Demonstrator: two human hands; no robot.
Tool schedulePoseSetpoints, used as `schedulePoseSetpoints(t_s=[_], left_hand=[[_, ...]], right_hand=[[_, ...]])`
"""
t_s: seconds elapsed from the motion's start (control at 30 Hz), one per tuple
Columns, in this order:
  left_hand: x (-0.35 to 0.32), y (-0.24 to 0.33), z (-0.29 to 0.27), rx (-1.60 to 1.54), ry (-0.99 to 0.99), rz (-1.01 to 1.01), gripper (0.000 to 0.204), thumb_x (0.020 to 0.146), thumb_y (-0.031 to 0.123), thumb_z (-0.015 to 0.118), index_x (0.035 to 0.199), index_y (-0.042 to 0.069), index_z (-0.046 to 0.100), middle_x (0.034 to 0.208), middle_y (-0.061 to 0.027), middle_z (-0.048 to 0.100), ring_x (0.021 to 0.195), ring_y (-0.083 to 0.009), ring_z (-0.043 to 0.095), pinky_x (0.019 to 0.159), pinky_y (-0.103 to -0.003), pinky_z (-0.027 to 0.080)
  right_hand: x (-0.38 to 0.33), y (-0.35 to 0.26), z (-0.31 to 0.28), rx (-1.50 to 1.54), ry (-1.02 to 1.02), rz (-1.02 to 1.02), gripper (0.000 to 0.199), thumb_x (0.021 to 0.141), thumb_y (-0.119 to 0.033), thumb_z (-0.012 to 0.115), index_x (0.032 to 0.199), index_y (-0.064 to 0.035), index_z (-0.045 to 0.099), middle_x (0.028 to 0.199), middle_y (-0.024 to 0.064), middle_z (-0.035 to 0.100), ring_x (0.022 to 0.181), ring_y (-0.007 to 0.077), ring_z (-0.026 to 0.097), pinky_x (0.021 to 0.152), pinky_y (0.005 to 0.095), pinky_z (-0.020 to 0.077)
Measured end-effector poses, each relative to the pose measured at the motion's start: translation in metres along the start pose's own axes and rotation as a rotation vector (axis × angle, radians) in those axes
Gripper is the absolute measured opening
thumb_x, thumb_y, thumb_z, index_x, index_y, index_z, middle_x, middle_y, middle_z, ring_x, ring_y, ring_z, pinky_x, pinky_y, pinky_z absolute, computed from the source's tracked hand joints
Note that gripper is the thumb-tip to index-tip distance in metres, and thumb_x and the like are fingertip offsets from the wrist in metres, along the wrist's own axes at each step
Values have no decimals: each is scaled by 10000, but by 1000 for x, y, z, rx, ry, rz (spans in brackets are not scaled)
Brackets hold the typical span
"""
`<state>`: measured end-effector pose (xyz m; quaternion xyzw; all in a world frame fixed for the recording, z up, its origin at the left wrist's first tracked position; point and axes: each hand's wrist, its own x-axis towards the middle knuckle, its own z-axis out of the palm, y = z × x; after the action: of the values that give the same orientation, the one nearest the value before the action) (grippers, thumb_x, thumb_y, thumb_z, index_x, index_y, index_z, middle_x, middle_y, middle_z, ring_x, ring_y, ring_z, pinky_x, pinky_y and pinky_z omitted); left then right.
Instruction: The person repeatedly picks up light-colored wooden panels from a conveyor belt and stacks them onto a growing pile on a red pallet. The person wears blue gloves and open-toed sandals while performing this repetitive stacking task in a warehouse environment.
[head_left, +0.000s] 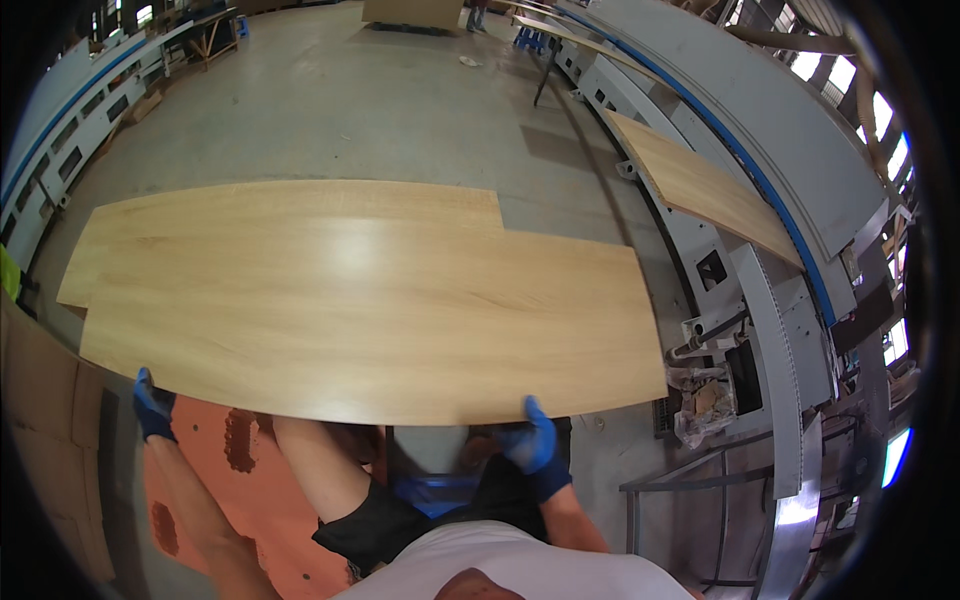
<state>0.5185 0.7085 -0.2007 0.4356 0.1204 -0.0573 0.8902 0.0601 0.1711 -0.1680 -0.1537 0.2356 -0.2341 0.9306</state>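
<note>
A long light wood-grain panel (pixel 370 320) lies flat in front of me. Another panel (pixel 85 250) of the same look shows from under it, offset toward the far left. My left hand (pixel 153 408), in a blue glove, grips the near edge close to the left corner, thumb on top. Farther right along that edge, my right hand (pixel 532 445), also gloved in blue, holds the panel with its thumb over the top. The fingers of both hands are partly hidden beneath the board.
On the right runs a long grey machine (pixel 700 110) with a wood-grain board (pixel 710 190) on its side. A clear plastic bag (pixel 705 405) sits by a metal frame (pixel 720 480). Brown cardboard (pixel 45 430) stands at left, beside an orange surface (pixel 220 490). A person (pixel 477 15) stands far off.
</note>
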Motion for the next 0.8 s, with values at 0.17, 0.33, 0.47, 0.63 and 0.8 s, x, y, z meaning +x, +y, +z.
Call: schedulePoseSetpoints(t_s=[0.17, 0.33, 0.47, 0.63, 0.8], left_hand=[[35, -23, 32, 48, 22, 42, 442, 921, 349, 558, 1262, 73, 507, 1235, -109, 568, 1121, -293, 555, 963, -458, 461], [77, -43, 29, 178, 170, 77, 504, 927, 430, 521, 1292, 84, 483, 1268, -107, 545, 1136, -276, 544, 950, -432, 459], [146, -22, -17, 310, 258, 98, 568, 938, 475, 473, 1327, 62, 463, 1297, -119, 530, 1136, -263, 545, 937, -392, 457], [184, -24, -38, 267, 236, 226, 566, 962, 430, 439, 1302, -21, 468, 1267, -132, 551, 1082, -269, 575, 927, -388, 476], [170, -44, 22, 562, 401, 290, 409, 940, 415, 445, 782, 44, 516, 715, -52, 469, 647, -195, 451, 593, -385, 382]], right_hand=[[22, 34, 64, -280, 16, 303, 338, 962, -297, 516, 1193, -52, 537, 1069, 106, 624, 935, 232, 625, 812, 399, 520], [43, -53, 4, -907, 371, -276, 351, 919, -201, 589, 1185, 17, 520, 1042, 98, 611, 838, 146, 606, 718, 280, 516], [66, -81, 31, -1161, 277, -599, 560, 836, -147, 704, 1297, 68, 469, 1132, 121, 619, 860, 141, 621, 755, 263, 515], [81, -104, 36, -1831, -48, -728, 628, 826, -141, 694, 1350, 63, 415, 1306, 234, 523, 1159, 273, 562, 905, 329, 474], [90, -95, 55, -2023, -211, -797, 566, 797, -87, 673, 1312, 47, 481, 1237, 246, 567, 1072, 324, 615, 847, 340, 508]])
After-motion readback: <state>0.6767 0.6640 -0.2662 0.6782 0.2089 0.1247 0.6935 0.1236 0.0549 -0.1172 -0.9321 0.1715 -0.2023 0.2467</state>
